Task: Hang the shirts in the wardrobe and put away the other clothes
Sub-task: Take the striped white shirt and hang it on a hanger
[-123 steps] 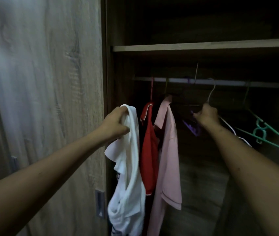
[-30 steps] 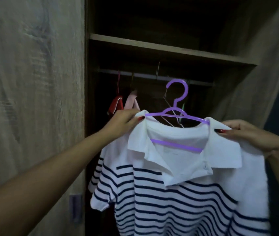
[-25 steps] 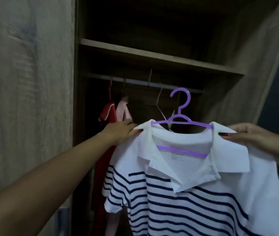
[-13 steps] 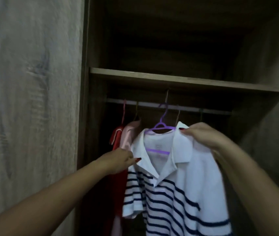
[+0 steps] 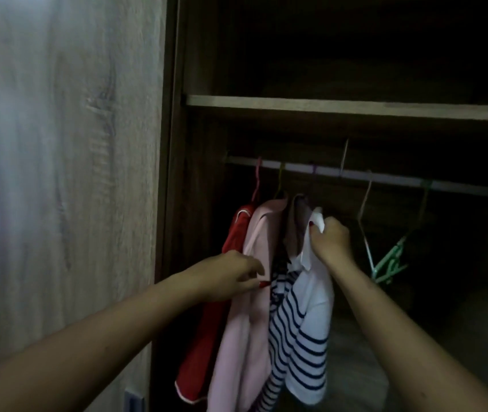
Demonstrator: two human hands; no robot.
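White navy-striped shirt (image 5: pixel 308 328), collar pinched by right hand (image 5: pixel 330 242); left hand (image 5: pixel 227 275) seemingly loose-fingered.

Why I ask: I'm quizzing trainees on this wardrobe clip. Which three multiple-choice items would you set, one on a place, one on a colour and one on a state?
1. The striped shirt is:
A) folded in a drawer
B) lying on a bed
C) just right of the pink shirt

2. The leftmost shirt under the rail is:
A) red
B) green
C) black

3. The right hand:
A) hangs idle
B) holds the striped shirt near its collar
C) holds a phone

Answers:
1 C: its stripes hang against the pink shirt's right side.
2 A: red fabric with pale trim ends the row on the left.
3 B: its fingers curl round the white cloth by the collar.
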